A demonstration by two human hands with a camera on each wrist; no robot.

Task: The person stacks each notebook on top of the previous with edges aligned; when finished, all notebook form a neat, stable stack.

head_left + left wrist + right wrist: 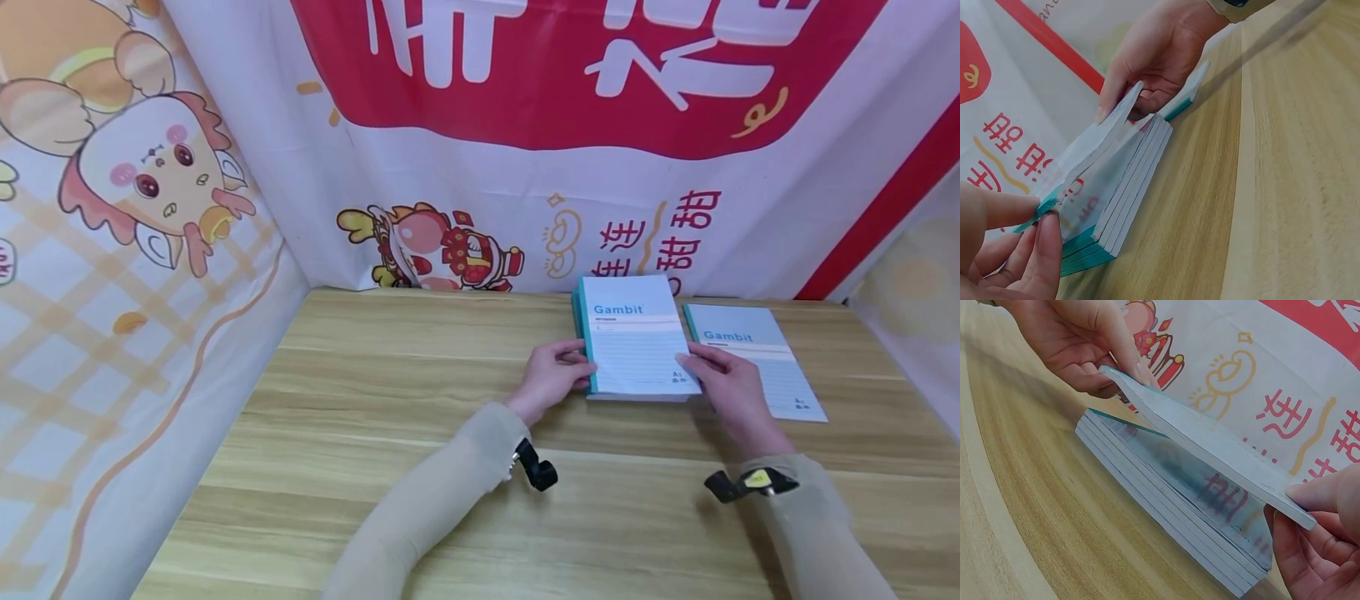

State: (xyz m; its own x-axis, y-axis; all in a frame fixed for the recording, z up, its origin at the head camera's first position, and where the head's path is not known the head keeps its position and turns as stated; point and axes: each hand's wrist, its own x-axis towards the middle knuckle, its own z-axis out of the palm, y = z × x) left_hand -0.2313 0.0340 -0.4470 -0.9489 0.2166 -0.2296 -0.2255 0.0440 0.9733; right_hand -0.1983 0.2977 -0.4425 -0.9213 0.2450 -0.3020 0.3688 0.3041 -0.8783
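Observation:
A white notebook with a teal spine and "Gambit" on its cover [637, 354] is held flat between both hands. My left hand [549, 377] pinches its spine edge between thumb and fingers. On the opposite edge, my right hand [733, 390] grips it with the thumb on top and fingers underneath. Below it lies a neat stack of several like notebooks [1166, 509], spines all to one side. A gap shows between the held notebook and the stack in both wrist views. One more matching notebook [783, 379] lies on the table, beside and partly behind my right hand.
The wood-grain table [420, 367] spreads left and in front of the stack. A printed cloth [465, 179] with red lettering hangs along the back edge, close behind the notebooks. Another patterned cloth [247, 375] borders the left side.

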